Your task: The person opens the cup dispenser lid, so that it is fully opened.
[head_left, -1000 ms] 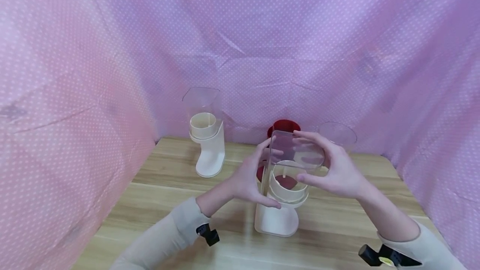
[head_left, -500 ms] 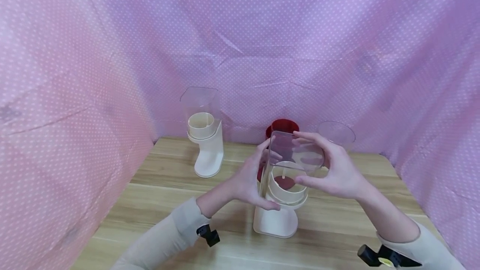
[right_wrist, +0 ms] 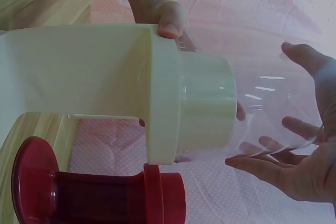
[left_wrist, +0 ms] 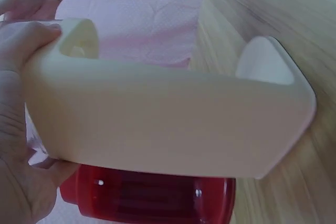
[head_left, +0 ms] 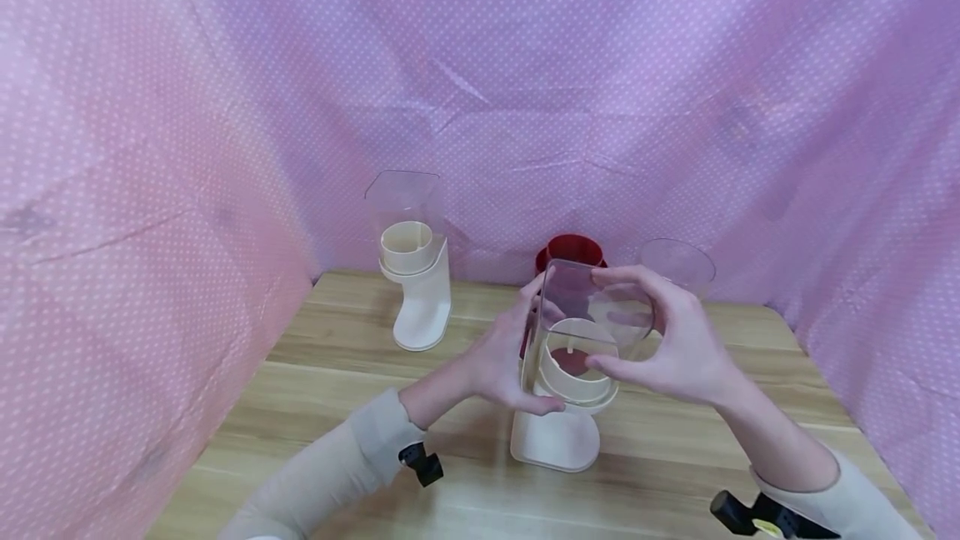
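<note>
A cream dispenser stand (head_left: 555,440) stands upright on the table, with a clear plastic container (right_wrist: 262,87) fitted around the cream collar (right_wrist: 207,103) at its top. My left hand (head_left: 498,357) grips the stand's upper back and the container's lower side, thumb toward me and fingers on the far side. From the right, my right hand (head_left: 686,352) holds the clear container near its upper rim, thumb and fingers spread around opposite sides. The right fingers show through the clear wall in the right wrist view. A dark red disc shows through the collar's opening.
Behind the held stand is a red dispenser stand (head_left: 576,248), partly hidden. A second cream stand (head_left: 423,307) with a clear container stands at the back left. Another clear container (head_left: 678,261) sits at the back right. Pink dotted cloth (head_left: 480,65) walls in the wooden table.
The right thumb has shifted slightly left along the clear container. Both hands keep their hold and the stand stays in place; the head view has swayed a little.
</note>
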Available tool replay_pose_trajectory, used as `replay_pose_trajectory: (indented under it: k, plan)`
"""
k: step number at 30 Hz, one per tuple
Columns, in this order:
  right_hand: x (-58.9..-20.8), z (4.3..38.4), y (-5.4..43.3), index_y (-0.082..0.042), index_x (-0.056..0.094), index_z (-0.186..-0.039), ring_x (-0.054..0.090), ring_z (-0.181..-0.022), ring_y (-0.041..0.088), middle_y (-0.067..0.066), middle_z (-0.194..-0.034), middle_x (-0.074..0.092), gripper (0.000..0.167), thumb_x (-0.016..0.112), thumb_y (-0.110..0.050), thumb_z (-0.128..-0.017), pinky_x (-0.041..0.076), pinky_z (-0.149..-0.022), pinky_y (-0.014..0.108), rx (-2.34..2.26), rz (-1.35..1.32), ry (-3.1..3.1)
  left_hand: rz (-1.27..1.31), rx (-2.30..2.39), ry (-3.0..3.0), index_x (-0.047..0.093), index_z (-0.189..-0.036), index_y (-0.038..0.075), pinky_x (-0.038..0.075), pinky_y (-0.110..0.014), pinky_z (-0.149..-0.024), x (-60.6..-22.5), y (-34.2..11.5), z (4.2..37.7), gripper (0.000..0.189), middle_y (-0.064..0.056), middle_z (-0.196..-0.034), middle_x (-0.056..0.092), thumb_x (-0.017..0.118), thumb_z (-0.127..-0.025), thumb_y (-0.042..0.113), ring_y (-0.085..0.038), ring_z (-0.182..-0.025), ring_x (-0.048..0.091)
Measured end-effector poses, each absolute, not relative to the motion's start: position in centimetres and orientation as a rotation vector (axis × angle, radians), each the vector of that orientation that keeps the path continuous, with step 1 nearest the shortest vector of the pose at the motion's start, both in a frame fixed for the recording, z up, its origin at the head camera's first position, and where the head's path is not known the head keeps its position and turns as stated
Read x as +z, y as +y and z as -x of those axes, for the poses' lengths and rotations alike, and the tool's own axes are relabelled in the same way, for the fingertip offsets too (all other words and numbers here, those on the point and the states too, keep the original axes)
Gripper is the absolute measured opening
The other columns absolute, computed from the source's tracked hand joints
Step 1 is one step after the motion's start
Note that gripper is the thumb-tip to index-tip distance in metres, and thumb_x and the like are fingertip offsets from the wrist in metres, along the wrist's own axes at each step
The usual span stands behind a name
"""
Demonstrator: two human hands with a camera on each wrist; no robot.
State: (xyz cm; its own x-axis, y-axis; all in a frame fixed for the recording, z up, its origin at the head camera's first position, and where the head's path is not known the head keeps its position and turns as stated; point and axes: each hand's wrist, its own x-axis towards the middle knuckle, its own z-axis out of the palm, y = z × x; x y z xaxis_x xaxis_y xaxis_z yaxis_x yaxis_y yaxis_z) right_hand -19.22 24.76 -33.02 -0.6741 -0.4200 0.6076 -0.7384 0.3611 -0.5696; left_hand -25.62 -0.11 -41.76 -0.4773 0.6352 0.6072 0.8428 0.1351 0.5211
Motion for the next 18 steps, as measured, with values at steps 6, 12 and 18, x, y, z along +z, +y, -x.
replay_pose_trajectory:
  k: [6,12,18]
  plan:
    - [-32.7,19.3,24.7,-0.011,0.060,-0.145,0.064,-0.126,0.003,0.006,-0.139,0.069,0.095,0.104,-0.008,-0.061,0.054,-0.102,0.013,1.079,-1.002,-2.295,1.448,-1.314,-2.157,-0.001,-0.170,0.018,0.059,-0.020,-0.080,-42.6,-0.5,25.8,0.162,-0.008,-0.131,0.066,0.106,-0.050,0.034,-0.014,-0.110,0.067]
    - [-32.4,19.6,24.7,-0.008,0.061,-0.144,0.066,-0.126,0.003,0.008,-0.139,0.069,0.095,0.104,-0.004,-0.059,0.057,-0.101,0.017,1.122,-1.034,-2.301,1.446,-1.293,-2.159,0.000,-0.169,0.017,0.058,-0.016,-0.082,-43.0,-0.9,25.7,0.164,-0.008,-0.136,0.064,0.108,-0.047,0.035,-0.015,-0.117,0.065]
    - [-32.2,20.3,25.0,-0.005,0.065,-0.138,0.074,-0.114,0.008,0.011,-0.130,0.075,0.087,0.102,-0.001,-0.059,0.060,-0.092,0.017,1.116,-1.057,-2.291,1.453,-1.301,-2.157,0.001,-0.169,0.013,0.058,-0.017,-0.081,-42.7,-0.8,25.7,0.161,-0.009,-0.139,0.062,0.107,-0.049,0.034,-0.016,-0.118,0.063]
